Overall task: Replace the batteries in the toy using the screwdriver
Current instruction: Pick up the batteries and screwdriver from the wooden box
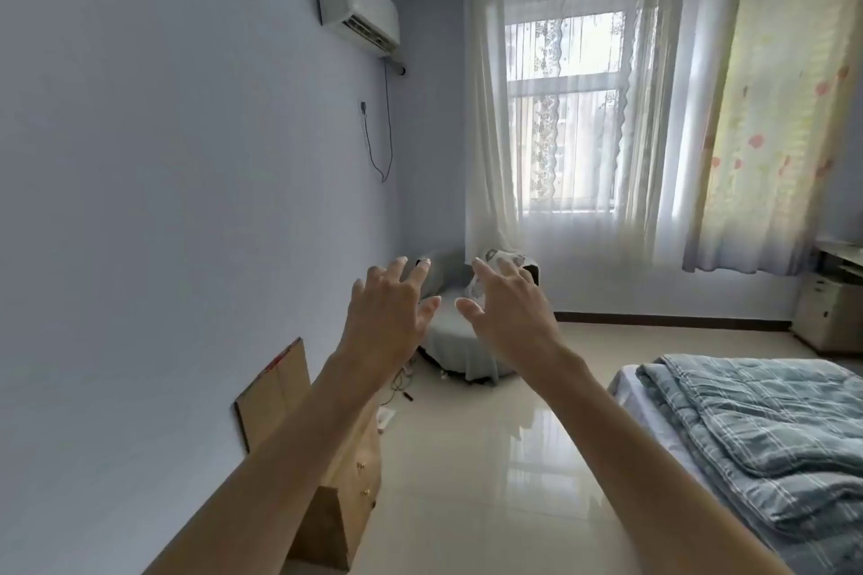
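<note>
Left hand [390,317] and right hand [509,308] raised apart, fingers spread, holding nothing; toy and screwdriver not in view, so work probably not begun.

Items: toy, screwdriver, batteries, not in view. Hands: left hand [387,322] and right hand [509,313], bare, raised side by side, fingers spread, thumbs near each other, holding nothing
</note>
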{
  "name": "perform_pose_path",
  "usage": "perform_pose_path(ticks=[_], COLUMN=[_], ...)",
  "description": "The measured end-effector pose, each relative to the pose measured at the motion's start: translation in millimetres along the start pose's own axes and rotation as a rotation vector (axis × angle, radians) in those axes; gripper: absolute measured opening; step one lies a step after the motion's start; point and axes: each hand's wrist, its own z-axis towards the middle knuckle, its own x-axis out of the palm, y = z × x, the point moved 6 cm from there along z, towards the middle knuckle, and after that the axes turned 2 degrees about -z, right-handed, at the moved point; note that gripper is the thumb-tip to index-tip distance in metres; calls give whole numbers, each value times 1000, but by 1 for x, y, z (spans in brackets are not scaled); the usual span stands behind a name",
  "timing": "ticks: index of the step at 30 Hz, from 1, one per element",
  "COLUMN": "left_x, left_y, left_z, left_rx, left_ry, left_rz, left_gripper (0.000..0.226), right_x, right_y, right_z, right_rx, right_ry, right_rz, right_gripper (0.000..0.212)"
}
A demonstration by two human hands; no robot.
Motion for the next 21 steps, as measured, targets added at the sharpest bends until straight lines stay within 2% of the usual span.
perform_pose_path(ticks=[10,21], left_x=[61,148], left_y=[15,97], left_z=[91,198], left_rx=[-84,-154], left_ry=[3,-51], left_rz=[42,102], left_gripper=[61,65], right_x=[52,150], right_y=[-35,-41], right_z=[105,257], right_rx=[-97,-181], right_ry=[103,88], right_rz=[-14,76], right_gripper=[64,69])
